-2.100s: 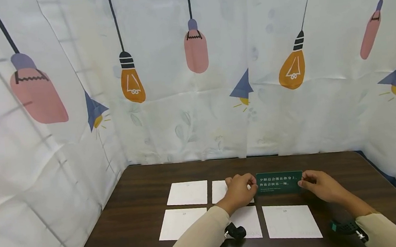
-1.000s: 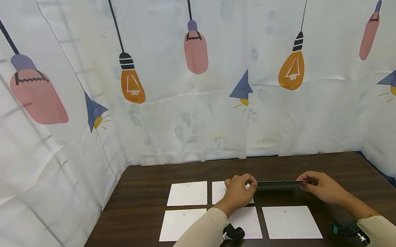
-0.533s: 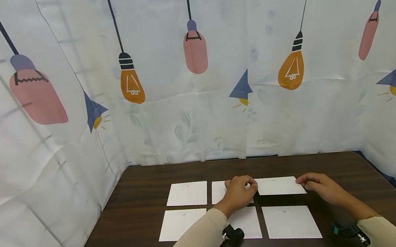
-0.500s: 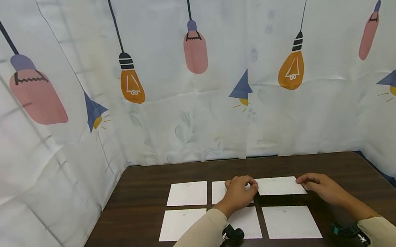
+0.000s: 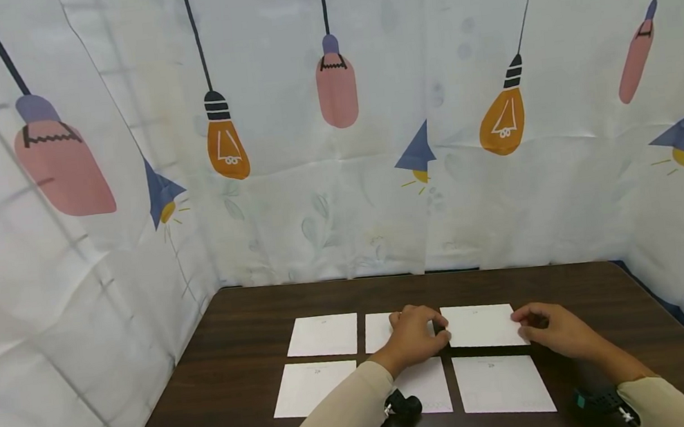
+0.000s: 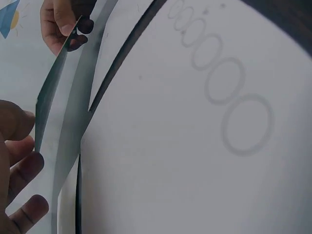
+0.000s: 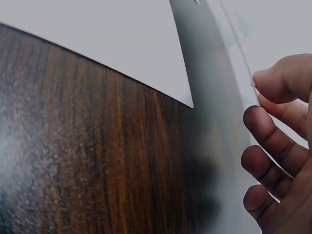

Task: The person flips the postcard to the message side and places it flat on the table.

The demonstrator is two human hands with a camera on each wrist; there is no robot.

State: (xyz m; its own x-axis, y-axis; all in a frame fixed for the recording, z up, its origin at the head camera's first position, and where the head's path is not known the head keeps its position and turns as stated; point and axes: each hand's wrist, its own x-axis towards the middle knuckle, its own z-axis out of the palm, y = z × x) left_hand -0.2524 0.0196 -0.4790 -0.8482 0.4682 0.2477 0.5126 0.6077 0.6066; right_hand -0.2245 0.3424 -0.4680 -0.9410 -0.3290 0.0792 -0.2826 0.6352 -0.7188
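In the head view a postcard (image 5: 484,326) shows its white back above the table's right side, tilted. My left hand (image 5: 415,333) pinches its left edge and my right hand (image 5: 554,330) pinches its right edge. The left wrist view shows the postcard (image 6: 49,92) nearly edge-on, its green side visible, between my left hand (image 6: 17,165) and my right hand (image 6: 63,22). Thumb and index finger of the right hand (image 7: 285,131) hold the thin card edge in the right wrist view, other fingers curved beneath. A white postcard (image 5: 502,384) lies just below the held one.
Several more white postcards lie in two rows on the dark wooden table (image 5: 223,393), among them one at the back left (image 5: 323,335) and one at the front left (image 5: 313,388). My left forearm covers part of two cards. A patterned white curtain (image 5: 318,223) surrounds the table.
The held postcard has turned over between my hands, from its green printed face through edge-on to its white back. Its near edge has since swung lower. The cards on the table stay put.
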